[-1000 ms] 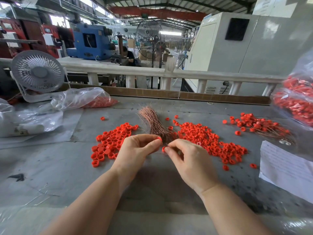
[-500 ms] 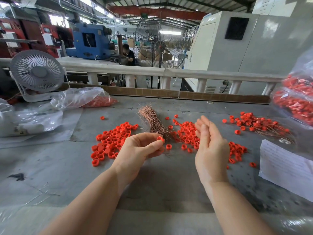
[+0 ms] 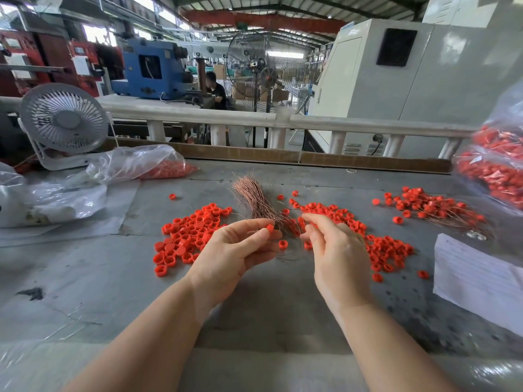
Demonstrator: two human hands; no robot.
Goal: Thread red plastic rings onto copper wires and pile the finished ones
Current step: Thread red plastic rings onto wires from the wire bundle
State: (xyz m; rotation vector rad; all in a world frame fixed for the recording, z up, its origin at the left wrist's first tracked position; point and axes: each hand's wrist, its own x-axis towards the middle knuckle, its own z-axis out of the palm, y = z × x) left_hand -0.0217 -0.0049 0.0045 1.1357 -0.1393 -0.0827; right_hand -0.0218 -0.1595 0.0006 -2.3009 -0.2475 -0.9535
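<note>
A: Moved since half a second ago: right hand (image 3: 336, 256), from raised with straight fingers over the right heap to lowered toward the near end of the wire bundle (image 3: 256, 199), fingers now bent. Left hand (image 3: 237, 250) unchanged in place.

B: Grip, left hand?

A: Thumb and forefinger pinch one red ring (image 3: 270, 228), held just beside the bundle's near end. Whether a wire passes through it cannot be told.

B: Grip, right hand?

A: Thumb and fingertips drawn together by the wire ends; whether they hold a wire cannot be told.

B: Bundle, axis?

A: Long axis runs from near the hands away and slightly left; far end fanned, near end gathered.

B: Ring stock?

A: Left heap (image 3: 189, 236) left of the bundle; right heap (image 3: 376, 244) right of it, partly behind the right hand. One loose ring (image 3: 283, 244) lies between the hands.

B: Finished items?

A: Finished pile (image 3: 430, 206), far right, rings with wires trailing right, well apart from the hands.

B: Open room, edges?

A: Bare grey tabletop (image 3: 93, 278) near left and between the forearms. Paper sheet (image 3: 478, 278) at the right edge, plastic bags (image 3: 135, 168) and a small fan (image 3: 64, 120) at far left, a bag of red parts (image 3: 498, 171) at far right.
</note>
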